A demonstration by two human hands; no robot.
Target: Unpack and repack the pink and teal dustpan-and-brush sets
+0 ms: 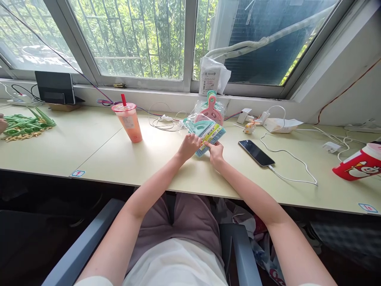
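A small teal hand brush (195, 126) with blue bristles and a yellow-and-white label sits in clear plastic wrapping, tilted just above the desk. My left hand (189, 146) is closed on its near left side, fingers curled over the edge. On the near right, my right hand (215, 152) pinches the labelled part with the thumb on top. Right behind the brush, a bundle of pink and green plastic pieces with looped handles (210, 109) stands in clear wrapping against the window sill.
Left of my hands stands a cup of orange drink (131, 125). A phone (256, 153) on a charging cable lies to the right, near a red cup (358, 163). Green plastic pieces (26, 125) lie far left by another person's hand (2, 123). A tablet (55, 88) stands behind.
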